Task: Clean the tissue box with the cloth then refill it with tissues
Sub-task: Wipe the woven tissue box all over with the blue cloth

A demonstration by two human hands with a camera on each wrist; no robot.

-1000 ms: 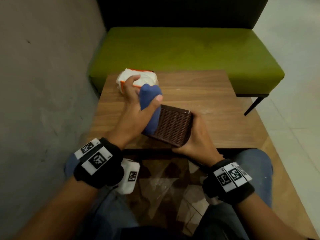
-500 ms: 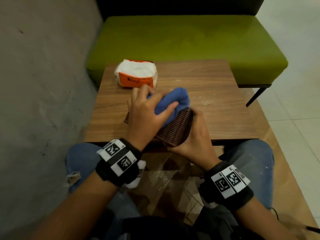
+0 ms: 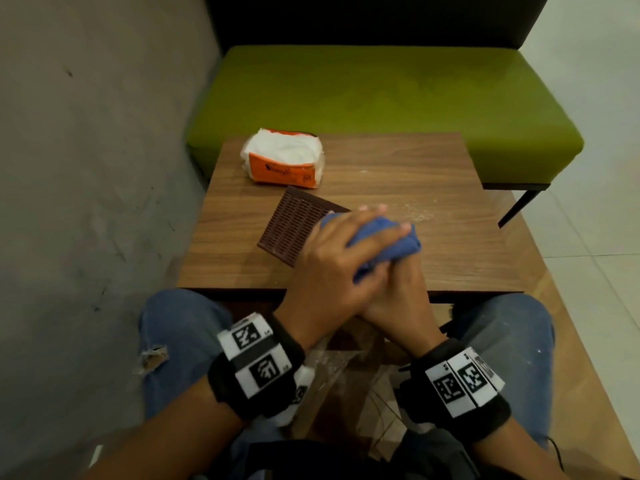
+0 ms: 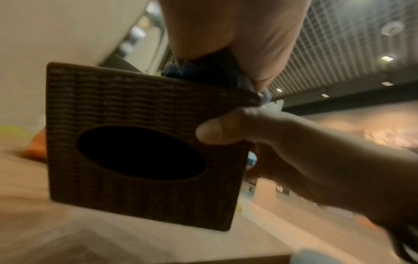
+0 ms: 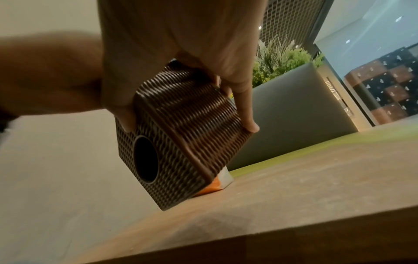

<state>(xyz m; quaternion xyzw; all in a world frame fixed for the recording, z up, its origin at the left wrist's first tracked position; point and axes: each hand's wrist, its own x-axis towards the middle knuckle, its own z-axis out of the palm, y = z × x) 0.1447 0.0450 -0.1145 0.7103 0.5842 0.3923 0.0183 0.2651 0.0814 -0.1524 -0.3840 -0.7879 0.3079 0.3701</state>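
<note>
While the right hand (image 3: 398,299) grips the brown woven tissue box (image 3: 294,226) from its near right corner, the left hand (image 3: 332,268) presses a bunched blue cloth (image 3: 391,240) onto the box's upper face, fingers curled over the cloth and holding it. The box is tipped on the wooden bench (image 3: 433,202), one lower edge touching the wood just ahead of both hands. In the left wrist view the box's (image 4: 140,142) side with the dark oval opening faces the camera, and the right thumb (image 4: 217,132) lies flat on that side beside the opening, with the cloth (image 4: 210,75) tucked under the left palm at the box's top edge. In the right wrist view the right fingers (image 5: 244,107) wrap down over a ribbed side of the box (image 5: 185,135) and the thumb pinches the face with the opening, so this hand is closed around the box. Beyond the hands, towards the far left of the bench, lies an orange and white pack of tissues (image 3: 284,161), close to the box's far corner; whether they touch cannot be told. Past the bench stands a green cushioned seat (image 3: 381,88).
</note>
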